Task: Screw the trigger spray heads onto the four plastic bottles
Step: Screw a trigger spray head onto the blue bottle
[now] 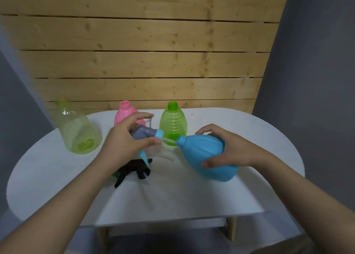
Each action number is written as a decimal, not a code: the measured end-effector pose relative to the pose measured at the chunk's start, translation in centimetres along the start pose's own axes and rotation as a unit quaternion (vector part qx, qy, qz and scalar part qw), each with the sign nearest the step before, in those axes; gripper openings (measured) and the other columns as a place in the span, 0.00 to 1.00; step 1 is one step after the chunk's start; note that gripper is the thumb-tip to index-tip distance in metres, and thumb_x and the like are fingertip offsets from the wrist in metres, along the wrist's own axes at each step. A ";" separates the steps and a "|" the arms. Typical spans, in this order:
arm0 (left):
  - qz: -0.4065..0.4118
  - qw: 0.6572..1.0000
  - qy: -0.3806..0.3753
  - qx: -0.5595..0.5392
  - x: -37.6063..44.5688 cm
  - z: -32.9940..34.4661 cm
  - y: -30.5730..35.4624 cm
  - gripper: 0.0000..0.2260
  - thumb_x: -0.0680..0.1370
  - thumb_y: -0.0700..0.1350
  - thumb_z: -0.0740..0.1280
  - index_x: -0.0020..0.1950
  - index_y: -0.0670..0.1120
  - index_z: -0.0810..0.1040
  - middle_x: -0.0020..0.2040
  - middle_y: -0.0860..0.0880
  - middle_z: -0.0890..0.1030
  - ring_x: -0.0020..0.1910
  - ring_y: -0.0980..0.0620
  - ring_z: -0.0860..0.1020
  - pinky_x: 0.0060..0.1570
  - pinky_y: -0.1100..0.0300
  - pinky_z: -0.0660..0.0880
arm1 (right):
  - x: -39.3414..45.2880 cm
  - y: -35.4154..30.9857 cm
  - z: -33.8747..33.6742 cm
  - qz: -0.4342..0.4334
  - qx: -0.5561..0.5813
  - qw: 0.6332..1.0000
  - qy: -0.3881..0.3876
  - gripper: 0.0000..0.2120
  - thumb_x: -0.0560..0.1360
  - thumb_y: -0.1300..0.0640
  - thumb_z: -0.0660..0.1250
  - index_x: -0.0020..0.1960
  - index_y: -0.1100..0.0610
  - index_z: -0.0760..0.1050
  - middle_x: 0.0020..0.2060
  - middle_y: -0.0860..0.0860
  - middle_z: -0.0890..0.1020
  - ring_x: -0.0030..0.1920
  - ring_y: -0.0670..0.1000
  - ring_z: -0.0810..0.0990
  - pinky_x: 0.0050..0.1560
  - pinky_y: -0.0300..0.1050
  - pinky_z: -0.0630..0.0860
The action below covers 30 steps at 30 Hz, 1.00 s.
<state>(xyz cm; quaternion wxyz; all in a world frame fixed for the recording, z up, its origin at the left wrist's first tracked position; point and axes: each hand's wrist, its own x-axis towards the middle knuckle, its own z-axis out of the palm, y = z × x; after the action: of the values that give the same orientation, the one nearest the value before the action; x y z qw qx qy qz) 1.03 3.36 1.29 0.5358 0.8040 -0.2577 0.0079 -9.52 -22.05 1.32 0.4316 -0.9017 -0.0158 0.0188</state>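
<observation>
My right hand [226, 148] grips a blue bottle [207, 157], tilted with its neck pointing left, above the white table [192, 196]. My left hand [126, 138] holds a grey and blue spray head [148, 134]; its thin dip tube [170, 140] reaches into the blue bottle's mouth, the collar a short way off the neck. A black spray head [132, 171] lies on the table below my left hand, with something green partly hidden under it. Three open bottles stand behind: a pale clear green bottle [76, 130], a pink bottle [124, 113] and a ribbed green bottle [172, 122].
The round white table has its front edge near me, with wooden legs [231, 228] below. A wooden slat wall [144, 52] rises right behind the table. Grey walls stand at both sides.
</observation>
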 end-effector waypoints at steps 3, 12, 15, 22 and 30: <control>0.004 0.995 -0.093 -0.020 -0.5 1.6 0.3 0.22 0.60 0.52 0.78 0.53 0.56 0.78 0.43 0.52 0.82 0.43 0.62 0.80 0.42 0.72 0.74 | 0.5 -0.6 0.7 -0.007 0.009 0.999 -0.032 0.30 0.58 0.46 0.76 0.56 0.35 0.70 0.50 0.42 0.80 0.47 0.41 0.80 0.44 0.38 0.78; -0.066 0.962 -0.260 -0.040 -0.2 0.9 0.3 0.10 0.68 0.45 0.76 0.46 0.56 0.81 0.44 0.60 0.84 0.43 0.62 0.81 0.39 0.70 0.75 | 1.4 -1.4 0.8 0.003 0.013 0.988 -0.151 0.29 0.60 0.46 0.74 0.60 0.38 0.73 0.57 0.41 0.79 0.55 0.46 0.78 0.56 0.49 0.78; -0.100 0.951 -0.292 -0.030 -0.5 1.1 -0.1 0.12 0.66 0.46 0.77 0.46 0.55 0.80 0.47 0.53 0.83 0.44 0.56 0.81 0.44 0.60 0.79 | 1.4 -1.3 0.7 0.021 0.058 0.978 -0.198 0.28 0.62 0.47 0.73 0.61 0.41 0.74 0.57 0.45 0.80 0.56 0.50 0.80 0.56 0.52 0.78; -0.169 0.958 -0.226 -0.052 -0.3 1.5 -0.9 0.07 0.70 0.39 0.73 0.44 0.49 0.80 0.31 0.51 0.81 0.28 0.56 0.76 0.27 0.64 0.74 | 2.0 -0.1 0.5 0.032 0.141 0.984 -0.104 0.26 0.64 0.47 0.74 0.61 0.45 0.75 0.57 0.47 0.80 0.55 0.48 0.80 0.56 0.42 0.77; -0.206 0.958 -0.148 -0.133 -0.3 -0.1 -2.1 0.06 0.72 0.39 0.71 0.47 0.45 0.77 0.31 0.48 0.79 0.28 0.53 0.76 0.30 0.62 0.73 | 1.7 1.2 0.2 0.039 0.329 0.941 -0.063 0.27 0.68 0.61 0.71 0.65 0.46 0.70 0.53 0.51 0.80 0.48 0.49 0.84 0.43 0.45 0.81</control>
<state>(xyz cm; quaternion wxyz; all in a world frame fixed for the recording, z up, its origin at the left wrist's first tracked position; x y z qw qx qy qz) 1.69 4.18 -0.61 0.5843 0.7530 -0.1618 -0.2557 -7.86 -22.63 0.22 0.7016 -0.7060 -0.0010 0.0965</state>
